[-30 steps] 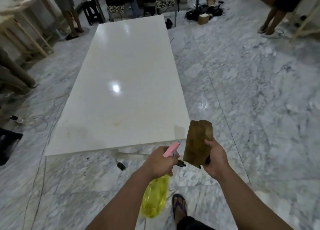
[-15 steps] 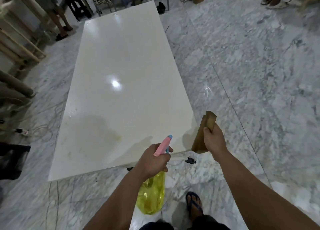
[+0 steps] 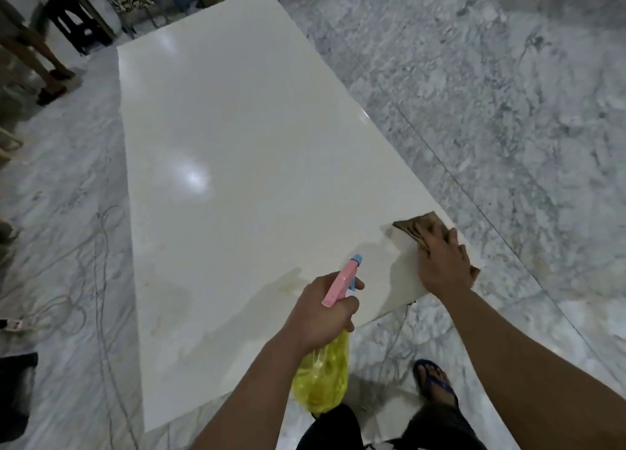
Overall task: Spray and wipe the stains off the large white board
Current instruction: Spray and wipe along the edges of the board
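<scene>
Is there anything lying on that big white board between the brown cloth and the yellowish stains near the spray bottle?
Nothing visible. The right hand presses the brown cloth on the large white board; bare surface runs to the yellowish stains. The left hand holds the yellow spray bottle.

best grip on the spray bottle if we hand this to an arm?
Grip the neck just under the pink head, as the left hand does now: fingers wrapped from behind, one finger by the trigger. The yellow bottle hangs below and widens, so the narrow neck probably seats best and keeps the blue nozzle aimed forward over the board.
</scene>
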